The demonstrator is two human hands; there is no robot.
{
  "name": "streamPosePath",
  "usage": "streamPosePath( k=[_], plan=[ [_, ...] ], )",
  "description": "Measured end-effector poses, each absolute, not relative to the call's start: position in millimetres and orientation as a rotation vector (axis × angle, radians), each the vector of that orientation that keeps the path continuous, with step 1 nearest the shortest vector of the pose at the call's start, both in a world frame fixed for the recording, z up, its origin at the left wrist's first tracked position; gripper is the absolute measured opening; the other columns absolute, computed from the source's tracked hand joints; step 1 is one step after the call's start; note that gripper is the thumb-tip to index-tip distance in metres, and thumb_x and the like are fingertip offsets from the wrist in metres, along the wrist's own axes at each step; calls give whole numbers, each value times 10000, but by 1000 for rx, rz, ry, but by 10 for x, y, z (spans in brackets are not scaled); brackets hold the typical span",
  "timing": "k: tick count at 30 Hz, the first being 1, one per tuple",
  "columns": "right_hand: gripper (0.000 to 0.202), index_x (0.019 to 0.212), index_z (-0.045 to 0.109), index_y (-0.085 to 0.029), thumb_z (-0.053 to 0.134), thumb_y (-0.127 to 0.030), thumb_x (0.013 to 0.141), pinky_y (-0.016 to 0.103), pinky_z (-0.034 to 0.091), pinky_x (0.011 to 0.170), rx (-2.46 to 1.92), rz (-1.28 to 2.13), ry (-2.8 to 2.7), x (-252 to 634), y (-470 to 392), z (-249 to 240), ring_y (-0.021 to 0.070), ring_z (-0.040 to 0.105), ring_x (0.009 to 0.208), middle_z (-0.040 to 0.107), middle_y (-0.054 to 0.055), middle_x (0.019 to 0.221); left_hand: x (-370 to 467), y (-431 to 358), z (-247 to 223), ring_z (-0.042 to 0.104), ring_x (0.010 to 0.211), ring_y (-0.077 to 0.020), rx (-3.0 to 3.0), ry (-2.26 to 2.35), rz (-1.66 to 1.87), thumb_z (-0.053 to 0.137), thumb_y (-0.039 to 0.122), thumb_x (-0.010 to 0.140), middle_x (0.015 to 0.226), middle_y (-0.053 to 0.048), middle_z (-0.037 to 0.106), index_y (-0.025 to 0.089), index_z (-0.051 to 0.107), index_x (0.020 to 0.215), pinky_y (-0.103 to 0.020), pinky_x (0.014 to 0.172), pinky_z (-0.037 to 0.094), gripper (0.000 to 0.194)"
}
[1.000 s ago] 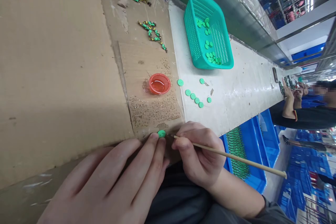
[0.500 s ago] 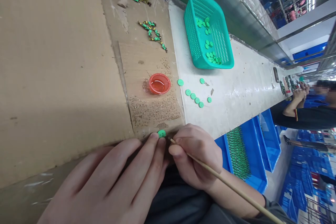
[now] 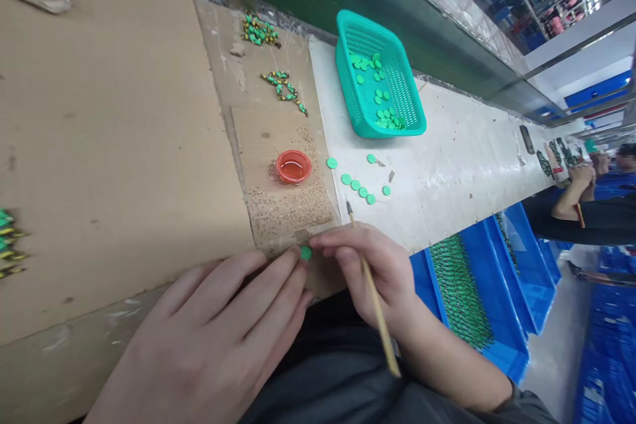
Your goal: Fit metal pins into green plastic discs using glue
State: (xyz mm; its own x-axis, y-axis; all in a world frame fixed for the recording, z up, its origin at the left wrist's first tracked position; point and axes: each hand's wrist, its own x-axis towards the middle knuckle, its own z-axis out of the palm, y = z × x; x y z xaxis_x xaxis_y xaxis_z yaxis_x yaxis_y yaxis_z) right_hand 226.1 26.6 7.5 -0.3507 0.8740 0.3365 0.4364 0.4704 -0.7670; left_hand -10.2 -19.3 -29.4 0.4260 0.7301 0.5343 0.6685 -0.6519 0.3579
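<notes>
My left hand (image 3: pixel 218 324) is closed at the table edge, its fingertips pinching a small round green button (image 3: pixel 306 253). My right hand (image 3: pixel 377 271) grips a thin wooden paintbrush (image 3: pixel 380 321), whose dark tip points up and away over the white surface. The right index fingertip reaches to the button's right side; whether it touches, I cannot tell. Beyond the hands stands a small red cup (image 3: pixel 294 167) with liquid in it. Several loose green buttons (image 3: pixel 355 185) lie on the white surface to the right of the cup.
A teal basket (image 3: pixel 348 89) holds more green buttons. Small green, yellow and dark pieces lie in a pile (image 3: pixel 259 30) and a cluster (image 3: pixel 284 89). Brown cardboard (image 3: pixel 124 112) covers the left side. Blue bins (image 3: pixel 511 344) stand below the table on the right; a person (image 3: pixel 586 212) works farther along.
The brush has swung in my right hand, its tip going from beside the button to pointing away. My right index finger has come to the button. The camera view has shifted.
</notes>
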Motion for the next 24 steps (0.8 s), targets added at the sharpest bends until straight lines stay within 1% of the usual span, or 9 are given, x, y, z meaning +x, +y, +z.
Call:
streamPosePath(
  k=[3,5,9,11,14,18,20,22,24],
  plan=[
    [239,1200,724,-241,640,-73,1052,423,695,978,-966,749,-2178,2297,356,135,215,818,1093,876,74,1188,-73,-105,-175,738,1159,-302,2678,1245,935,576,163,1107,1317,-64,818,201,780,1248,-509,976,535,251],
    [227,1156,712,-246,655,-65,1032,408,692,930,-913,746,-2224,2294,359,169,223,800,1052,871,72,1155,-15,-122,-42,725,1113,-268,2616,1291,888,598,203,1117,1261,-71,807,198,770,1229,-466,945,547,205],
    [189,1125,710,-258,662,-89,1053,368,673,793,-947,674,-2246,2263,277,122,241,799,958,843,68,1056,66,-299,155,668,906,-220,2509,1470,770,615,283,1118,981,-43,735,233,759,1075,-399,755,509,158],
    [151,1125,709,-268,673,-134,1067,389,679,776,-924,627,-2236,2242,246,40,259,813,943,835,70,1042,-51,-366,204,695,940,-213,2479,1519,710,616,329,1119,1020,-39,764,245,762,1220,-391,779,535,197],
    [84,1112,697,-271,707,-196,1075,432,696,810,-908,548,-2192,2216,195,-47,281,829,950,834,64,1022,-562,-350,350,748,996,-188,2343,1810,670,574,368,1142,1059,-26,815,264,777,1189,-370,892,583,233],
    [47,1074,696,-257,742,-245,1071,435,706,830,-941,503,-2105,2223,135,-48,280,846,956,844,84,1057,-1645,28,621,743,1073,-290,1934,2459,624,549,372,1132,1180,-160,793,144,765,1187,-492,984,591,318],
    [59,1038,692,-256,736,-246,1076,417,708,839,-947,513,-2056,2239,129,-35,271,856,966,855,89,1082,-2109,303,710,733,1157,-288,1825,2553,530,638,436,1109,1238,-132,774,156,751,1208,-525,1074,591,318],
    [61,1032,693,-258,720,-250,1086,395,704,834,-947,545,-2017,2258,130,-32,258,859,961,858,81,1083,-2423,530,752,743,1100,-242,1774,2534,411,762,522,1050,1164,-75,775,170,750,1152,-495,1053,628,367],
    [51,1046,700,-261,703,-258,1097,378,696,831,-944,591,-1993,2276,129,-39,245,853,952,854,69,1077,-2600,665,765,749,1025,-212,1750,2516,366,777,533,1048,1107,-55,773,171,749,1127,-449,990,655,371]
  ],
)
